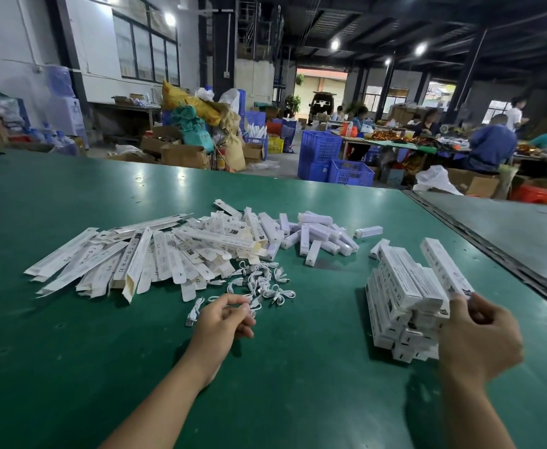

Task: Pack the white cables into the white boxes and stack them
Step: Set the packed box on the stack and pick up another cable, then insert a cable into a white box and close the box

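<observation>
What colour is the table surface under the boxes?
Plain dark green table, with a slight sheen; the head view shows it best.

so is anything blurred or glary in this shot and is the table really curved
Head view: the right hand is slightly smeared by motion blur, while the left hand and loose white cables are sharp; ceiling lamps blow out and leave pale glare on the green table; the wide-angle lens bows the table's far edge and tilts the pillars.

Packing workshop, blue crates (319, 147), cartons (184, 156), worktables (103, 202)
</observation>
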Demonstrator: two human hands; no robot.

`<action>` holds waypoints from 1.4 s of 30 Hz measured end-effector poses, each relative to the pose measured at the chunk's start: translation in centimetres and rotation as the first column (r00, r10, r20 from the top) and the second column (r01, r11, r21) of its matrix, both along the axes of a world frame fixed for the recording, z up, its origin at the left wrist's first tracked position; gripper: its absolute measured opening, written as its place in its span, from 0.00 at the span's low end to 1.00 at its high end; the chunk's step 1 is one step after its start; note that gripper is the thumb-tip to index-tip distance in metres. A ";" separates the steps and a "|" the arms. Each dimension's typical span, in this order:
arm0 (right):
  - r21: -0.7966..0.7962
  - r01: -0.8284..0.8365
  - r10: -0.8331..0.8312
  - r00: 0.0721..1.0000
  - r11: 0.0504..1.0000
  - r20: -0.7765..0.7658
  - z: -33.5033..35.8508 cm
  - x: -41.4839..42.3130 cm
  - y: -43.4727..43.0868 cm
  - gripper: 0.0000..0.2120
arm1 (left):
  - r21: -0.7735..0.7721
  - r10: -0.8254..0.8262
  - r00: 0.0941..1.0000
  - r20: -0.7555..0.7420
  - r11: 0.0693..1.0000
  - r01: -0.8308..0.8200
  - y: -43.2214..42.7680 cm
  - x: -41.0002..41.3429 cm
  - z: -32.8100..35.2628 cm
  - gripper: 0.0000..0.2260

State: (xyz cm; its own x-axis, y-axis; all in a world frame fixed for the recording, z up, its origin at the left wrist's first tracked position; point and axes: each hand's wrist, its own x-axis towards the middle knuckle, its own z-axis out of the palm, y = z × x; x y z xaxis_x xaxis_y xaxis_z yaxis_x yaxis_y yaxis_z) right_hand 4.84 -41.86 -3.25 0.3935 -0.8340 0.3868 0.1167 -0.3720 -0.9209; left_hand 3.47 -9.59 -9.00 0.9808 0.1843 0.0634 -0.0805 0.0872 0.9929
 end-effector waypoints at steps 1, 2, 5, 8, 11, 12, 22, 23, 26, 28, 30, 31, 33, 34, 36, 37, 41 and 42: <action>0.005 -0.007 0.007 1.000 1.000 -0.002 0.0 0.0 0.0 0.12 | 0.003 0.003 1.000 -0.003 1.000 -0.003 0.0 0.0 0.0 0.05; -0.001 -0.015 0.015 1.000 1.000 -0.011 0.0 0.0 0.0 0.12 | 0.007 0.005 1.000 -0.004 1.000 -0.005 0.1 0.1 0.0 0.05; -0.056 -0.030 0.026 0.998 0.998 -0.063 -0.1 0.1 0.3 0.11 | 0.016 0.013 1.000 -0.007 1.000 -0.013 0.1 0.1 0.0 0.05; -0.079 -0.057 0.051 0.995 0.995 -0.081 -0.3 0.1 0.6 0.10 | 0.030 0.017 1.000 -0.004 0.999 -0.017 0.0 0.0 0.0 0.05; -0.076 -0.080 0.075 0.995 0.994 -0.062 -0.3 0.0 1.0 0.09 | 0.030 0.024 1.000 0.000 0.999 -0.024 0.1 0.0 0.0 0.05; -0.096 -0.086 0.082 0.995 0.992 -0.049 -0.3 0.0 1.2 0.08 | 0.029 0.026 1.000 0.001 0.999 -0.026 0.1 0.0 0.0 0.05; -0.421 -0.127 0.198 0.972 0.898 0.129 -0.6 -0.4 4.8 0.05 | 0.160 0.042 0.999 0.001 0.986 -0.041 -0.3 -0.5 -0.2 0.06; -0.480 -0.155 0.254 0.956 0.863 0.148 -0.8 -0.6 5.8 0.05 | 0.178 0.045 0.999 0.001 0.983 -0.044 -0.3 -0.6 -0.2 0.06; -0.613 -0.278 0.428 0.898 0.739 0.108 -1.7 -1.2 8.4 0.03 | 0.263 0.058 0.998 0.006 0.963 -0.057 -0.4 -0.7 -0.1 0.07; -0.682 -0.369 0.530 0.847 0.631 0.032 -2.6 -1.4 9.6 0.03 | 0.373 0.080 0.996 0.043 0.923 -0.091 -0.4 -0.9 -0.1 0.08; -0.733 -0.456 0.616 0.785 0.505 -0.064 -3.5 -1.4 10.5 0.05 | 0.562 0.107 0.984 0.144 0.810 -0.171 0.0 -1.0 0.0 0.08; -0.743 -0.499 0.643 0.756 0.447 -0.120 -3.9 -1.5 10.9 0.06 | 0.673 0.106 0.971 0.214 0.704 -0.225 0.5 -1.0 0.0 0.06; -0.742 -0.565 0.666 0.713 0.360 -0.219 -4.5 -1.6 11.7 0.05 | 0.840 0.085 0.940 0.331 0.427 -0.334 2.1 -0.8 0.0 0.07; -0.738 -0.591 0.664 0.699 0.327 -0.265 -4.7 -1.7 12.0 0.05 | 0.879 0.084 0.931 0.355 0.309 -0.363 3.1 -0.4 -0.1 0.10; -0.709 -0.652 0.631 0.675 0.269 -0.381 -5.2 -1.8 12.5 0.04 | 0.923 0.188 0.936 0.297 0.196 -0.332 4.5 0.2 -0.2 0.17; -0.678 -0.698 0.599 0.651 0.230 -0.466 -5.4 -1.8 12.7 0.05 | 0.942 0.276 0.933 0.230 0.180 -0.285 5.1 0.6 -0.2 0.21; -0.495 -0.864 0.422 0.485 0.095 -0.766 -6.3 -1.5 12.8 0.22 | 0.985 0.440 0.897 0.029 0.140 -0.101 6.6 2.5 -0.5 0.26; -0.480 -0.872 0.402 0.474 0.092 -0.783 -6.3 -1.4 12.8 0.23 | 0.989 0.458 0.889 0.005 0.130 -0.073 6.8 2.9 -0.5 0.26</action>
